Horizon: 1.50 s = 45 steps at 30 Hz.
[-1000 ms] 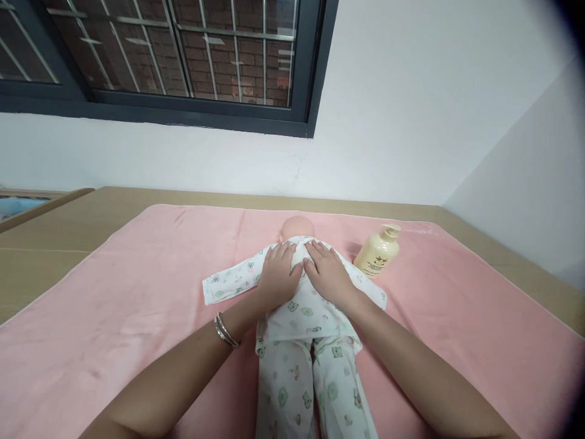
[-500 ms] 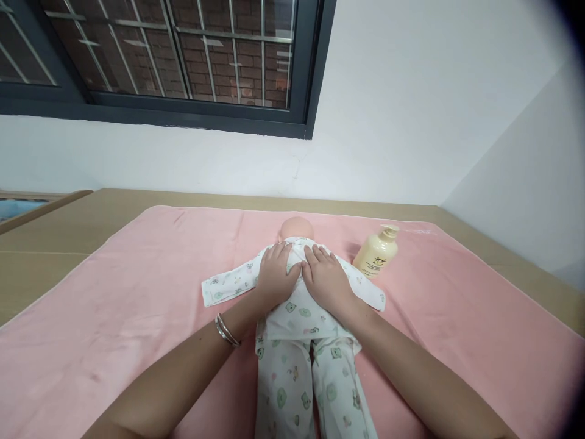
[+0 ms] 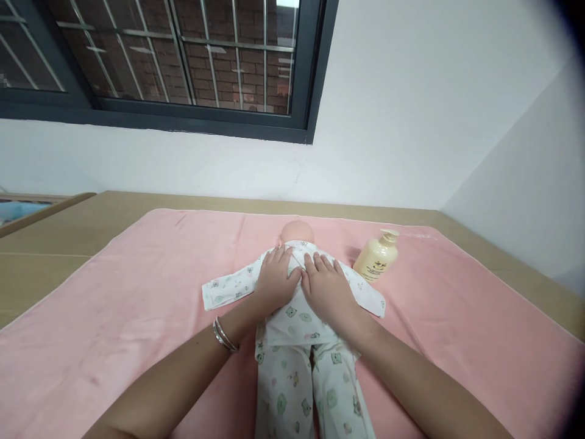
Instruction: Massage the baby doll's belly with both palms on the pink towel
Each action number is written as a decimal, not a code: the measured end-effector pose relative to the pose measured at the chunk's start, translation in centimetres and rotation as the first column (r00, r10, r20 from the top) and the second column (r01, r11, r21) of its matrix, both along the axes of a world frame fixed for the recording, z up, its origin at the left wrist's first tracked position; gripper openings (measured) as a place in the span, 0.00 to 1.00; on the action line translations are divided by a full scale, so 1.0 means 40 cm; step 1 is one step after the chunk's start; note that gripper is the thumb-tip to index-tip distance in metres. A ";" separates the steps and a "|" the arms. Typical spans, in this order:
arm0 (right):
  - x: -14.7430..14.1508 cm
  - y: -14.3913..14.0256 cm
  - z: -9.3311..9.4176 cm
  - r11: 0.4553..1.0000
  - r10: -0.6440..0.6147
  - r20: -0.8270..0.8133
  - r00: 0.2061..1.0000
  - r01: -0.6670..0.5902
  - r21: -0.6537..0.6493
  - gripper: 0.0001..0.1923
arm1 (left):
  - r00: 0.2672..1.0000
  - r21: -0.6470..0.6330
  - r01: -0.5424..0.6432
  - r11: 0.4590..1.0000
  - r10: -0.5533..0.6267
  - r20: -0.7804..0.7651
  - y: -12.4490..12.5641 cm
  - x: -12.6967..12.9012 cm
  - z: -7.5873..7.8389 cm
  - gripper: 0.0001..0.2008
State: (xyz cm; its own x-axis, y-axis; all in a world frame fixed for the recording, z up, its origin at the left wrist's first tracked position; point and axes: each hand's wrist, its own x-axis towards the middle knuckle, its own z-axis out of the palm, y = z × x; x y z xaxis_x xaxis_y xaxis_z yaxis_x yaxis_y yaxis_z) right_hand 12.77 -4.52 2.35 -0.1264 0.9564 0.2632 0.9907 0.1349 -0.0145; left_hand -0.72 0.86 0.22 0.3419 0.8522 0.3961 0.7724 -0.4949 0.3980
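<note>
Tan wooden surface [image 3: 55,244], flat, running to the wall. Pink towel [image 3: 137,305] spread over most of it. On the towel: doll [image 3: 297,317] in printed pyjamas lying at centre, head toward the wall; cream pump bottle [image 3: 377,259] just right of the doll's shoulder, apart from it.

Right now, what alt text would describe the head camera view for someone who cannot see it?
Two hands, left hand and right hand, lie flat on the back of a baby doll in printed pyjamas, face down on a pink towel. A cream pump bottle stands beside it.
</note>
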 end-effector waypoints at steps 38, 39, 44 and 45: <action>-0.016 -0.042 0.002 0.991 0.015 0.089 0.996 -0.027 0.134 0.26 | 0.992 0.103 -0.003 0.995 0.016 -0.125 0.011 -0.002 0.002 0.22; -0.014 -0.039 0.003 0.992 0.018 0.068 0.998 -0.026 0.126 0.25 | 0.994 0.122 -0.007 0.992 0.020 -0.111 0.012 -0.001 -0.004 0.22; -0.002 -0.003 0.004 0.996 0.012 -0.048 0.999 -0.008 0.085 0.25 | 0.998 0.161 -0.015 0.987 0.025 -0.059 0.009 0.005 -0.026 0.21; 0.002 0.006 0.004 0.997 0.011 -0.071 0.997 -0.006 0.071 0.26 | 0.998 0.160 -0.020 0.987 0.028 -0.052 0.008 0.006 -0.028 0.21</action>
